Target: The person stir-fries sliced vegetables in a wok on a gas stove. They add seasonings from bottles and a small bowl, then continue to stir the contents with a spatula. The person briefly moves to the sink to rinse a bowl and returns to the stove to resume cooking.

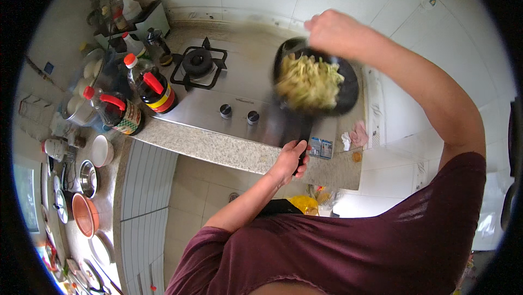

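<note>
My left hand (292, 159) grips the black handle of a dark frying pan (349, 86) over the right side of the stove. Chopped greenish-yellow food (310, 80) lies in the pan, blurred by motion. Above the pan's far edge is my right hand (331, 29), its fingers curled; whether it holds a utensil cannot be made out, as the hand and blur hide that spot.
Left of the pan is a gas burner (198, 64). Two dark sauce bottles (151, 86) with red handles stand at the stove's left. Bowls (102, 150) line the left counter. A pink cloth (359, 133) lies on the right counter.
</note>
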A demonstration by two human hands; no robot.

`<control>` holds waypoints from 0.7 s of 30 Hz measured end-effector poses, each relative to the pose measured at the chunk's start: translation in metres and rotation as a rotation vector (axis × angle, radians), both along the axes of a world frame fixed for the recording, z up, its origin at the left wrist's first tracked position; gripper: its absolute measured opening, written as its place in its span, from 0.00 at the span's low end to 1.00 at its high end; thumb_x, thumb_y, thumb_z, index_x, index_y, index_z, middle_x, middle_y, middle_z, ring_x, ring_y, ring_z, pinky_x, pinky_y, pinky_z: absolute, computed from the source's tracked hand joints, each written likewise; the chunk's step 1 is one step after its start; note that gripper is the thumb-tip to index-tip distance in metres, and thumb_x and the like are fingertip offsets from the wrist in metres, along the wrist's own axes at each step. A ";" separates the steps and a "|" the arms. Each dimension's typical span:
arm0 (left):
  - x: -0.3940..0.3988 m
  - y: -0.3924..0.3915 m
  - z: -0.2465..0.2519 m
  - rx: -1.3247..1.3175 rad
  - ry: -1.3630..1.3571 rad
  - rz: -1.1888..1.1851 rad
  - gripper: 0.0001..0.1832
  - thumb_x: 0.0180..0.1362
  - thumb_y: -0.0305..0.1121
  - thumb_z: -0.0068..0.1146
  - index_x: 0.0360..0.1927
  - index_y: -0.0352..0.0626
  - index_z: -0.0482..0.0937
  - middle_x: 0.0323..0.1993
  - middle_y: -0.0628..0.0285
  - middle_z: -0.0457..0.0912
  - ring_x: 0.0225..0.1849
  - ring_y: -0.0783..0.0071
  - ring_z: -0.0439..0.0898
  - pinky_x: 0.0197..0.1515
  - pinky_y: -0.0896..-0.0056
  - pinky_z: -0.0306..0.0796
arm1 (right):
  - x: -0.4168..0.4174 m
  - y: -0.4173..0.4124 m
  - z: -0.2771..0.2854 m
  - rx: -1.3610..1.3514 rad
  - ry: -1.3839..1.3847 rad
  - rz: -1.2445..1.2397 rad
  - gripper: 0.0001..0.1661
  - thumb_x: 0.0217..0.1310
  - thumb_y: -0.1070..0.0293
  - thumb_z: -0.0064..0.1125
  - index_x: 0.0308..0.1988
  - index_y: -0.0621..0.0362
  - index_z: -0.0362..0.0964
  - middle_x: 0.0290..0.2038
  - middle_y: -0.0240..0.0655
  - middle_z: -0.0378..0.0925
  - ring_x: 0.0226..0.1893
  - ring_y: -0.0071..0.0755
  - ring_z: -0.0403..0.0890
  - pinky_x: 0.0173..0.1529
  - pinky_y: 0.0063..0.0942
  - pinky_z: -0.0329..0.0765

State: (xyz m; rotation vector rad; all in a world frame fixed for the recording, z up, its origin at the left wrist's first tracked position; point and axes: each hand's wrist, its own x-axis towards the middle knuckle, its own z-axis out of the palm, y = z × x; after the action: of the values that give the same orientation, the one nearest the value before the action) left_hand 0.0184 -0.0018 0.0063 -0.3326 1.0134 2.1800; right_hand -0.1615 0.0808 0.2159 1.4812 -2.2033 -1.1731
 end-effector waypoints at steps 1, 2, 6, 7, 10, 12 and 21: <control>0.000 0.002 0.000 0.005 0.007 0.000 0.14 0.60 0.43 0.39 0.34 0.42 0.65 0.16 0.68 0.63 0.10 0.81 0.56 0.10 0.78 0.49 | 0.008 -0.002 -0.007 0.050 0.037 0.009 0.04 0.30 0.74 0.55 0.18 0.56 0.73 0.26 0.36 0.73 0.31 0.38 0.75 0.31 0.28 0.74; 0.000 0.004 -0.001 0.009 0.012 0.003 0.14 0.60 0.43 0.39 0.34 0.42 0.65 0.16 0.68 0.63 0.10 0.81 0.56 0.10 0.78 0.49 | 0.014 -0.001 -0.011 0.073 0.004 -0.019 0.03 0.30 0.73 0.55 0.17 0.57 0.73 0.24 0.36 0.73 0.31 0.38 0.75 0.30 0.28 0.74; -0.002 0.007 -0.004 0.050 0.001 0.021 0.14 0.60 0.43 0.39 0.34 0.42 0.65 0.16 0.68 0.63 0.10 0.80 0.56 0.10 0.77 0.49 | 0.031 0.013 -0.017 0.053 -0.037 -0.070 0.02 0.30 0.72 0.54 0.15 0.57 0.72 0.19 0.36 0.72 0.29 0.37 0.74 0.29 0.29 0.73; -0.003 0.007 -0.005 0.049 0.003 0.018 0.13 0.60 0.43 0.39 0.33 0.42 0.65 0.16 0.68 0.63 0.10 0.80 0.56 0.10 0.77 0.49 | 0.032 0.022 -0.018 0.015 -0.029 -0.067 0.02 0.31 0.71 0.54 0.15 0.57 0.72 0.18 0.36 0.72 0.28 0.37 0.74 0.29 0.29 0.73; -0.005 0.006 -0.008 0.045 0.004 0.017 0.13 0.60 0.42 0.39 0.33 0.42 0.65 0.16 0.67 0.64 0.10 0.80 0.56 0.10 0.77 0.49 | 0.038 0.059 -0.018 -0.034 0.060 -0.203 0.04 0.37 0.71 0.53 0.20 0.57 0.74 0.23 0.36 0.73 0.30 0.35 0.75 0.29 0.29 0.73; -0.006 0.005 -0.006 0.030 0.001 0.025 0.13 0.59 0.42 0.39 0.33 0.42 0.65 0.16 0.67 0.64 0.10 0.80 0.57 0.10 0.77 0.49 | 0.053 0.072 -0.012 -0.102 0.096 -0.283 0.05 0.40 0.71 0.53 0.23 0.55 0.75 0.26 0.36 0.72 0.32 0.33 0.75 0.30 0.28 0.74; -0.006 0.001 -0.006 0.016 0.004 0.009 0.13 0.59 0.42 0.39 0.33 0.42 0.65 0.16 0.67 0.64 0.10 0.80 0.57 0.10 0.77 0.49 | 0.151 0.132 -0.014 -0.453 0.018 -0.606 0.20 0.45 0.77 0.47 0.42 0.51 0.71 0.26 0.37 0.66 0.30 0.39 0.71 0.29 0.34 0.69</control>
State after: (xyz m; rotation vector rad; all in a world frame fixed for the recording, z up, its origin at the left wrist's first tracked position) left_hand 0.0125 -0.0009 0.0004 -0.3261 0.9974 2.1966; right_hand -0.0105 0.2133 0.2023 0.6408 -2.7553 -0.7226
